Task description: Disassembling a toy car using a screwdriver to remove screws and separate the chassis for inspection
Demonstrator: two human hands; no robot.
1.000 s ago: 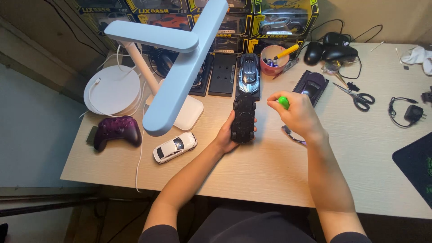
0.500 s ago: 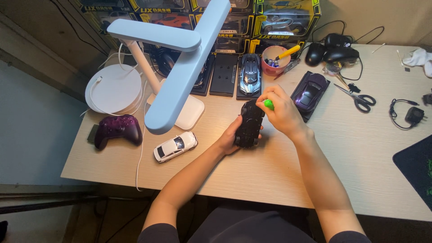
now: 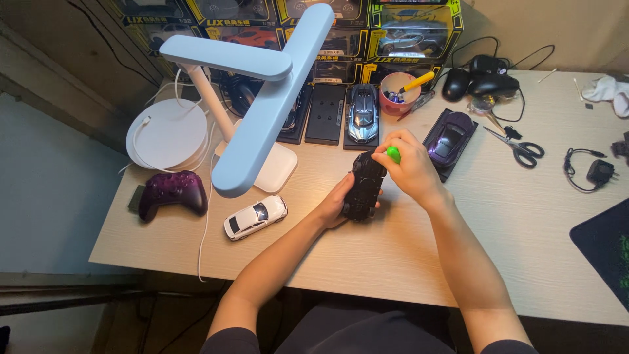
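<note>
The black toy car (image 3: 364, 185) is gripped by the left hand (image 3: 335, 204); the green-handled tool (image 3: 393, 155), pinched by the right hand (image 3: 409, 167), should be kept straight.

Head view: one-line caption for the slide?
Left hand steadies a black toy car on the desk while right hand holds a green-handled tool at it.

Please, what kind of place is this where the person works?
Probably a hobby desk at home. Boxed model cars line the wall behind a wooden desk with a desk lamp, a game controller and loose toy cars like the white one.
</note>
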